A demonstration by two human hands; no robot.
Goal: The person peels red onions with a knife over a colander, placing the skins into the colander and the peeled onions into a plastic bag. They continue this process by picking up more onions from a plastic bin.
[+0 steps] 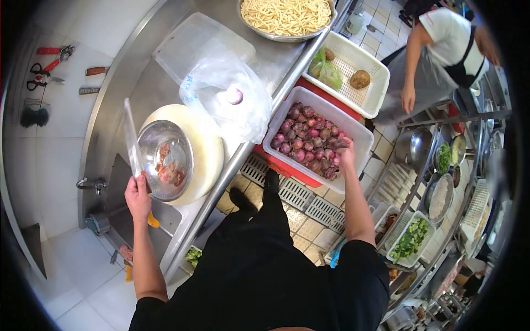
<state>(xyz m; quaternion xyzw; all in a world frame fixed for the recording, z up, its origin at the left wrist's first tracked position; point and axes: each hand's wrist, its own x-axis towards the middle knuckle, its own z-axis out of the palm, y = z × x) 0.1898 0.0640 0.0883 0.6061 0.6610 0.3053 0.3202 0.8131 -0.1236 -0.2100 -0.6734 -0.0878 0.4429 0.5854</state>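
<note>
My left hand [138, 196] is closed around a knife [132, 138] whose long blade points up and away, beside a metal bowl [185, 138]. Pieces of reddish meat or trimmings [168, 168] lie in the bowl, which rests on a round pale cutting board [212, 160]. On the other side, my right hand [346, 154] reaches into a white plastic crate [361, 138] full of red onions [309, 138]. Its fingers are curled round an onion at the crate's right side. A peeled onion [235, 96] sits on a clear plastic bag [221, 113] on the steel counter.
A steel bowl of noodles [287, 37] stands at the counter's far end. Beyond the onions, a white basket [381, 83] holds potatoes and a green bag. Wall tools hang left, above a faucet [93, 185]. Another person [450, 49] stands far right, near shelves of food trays [411, 240].
</note>
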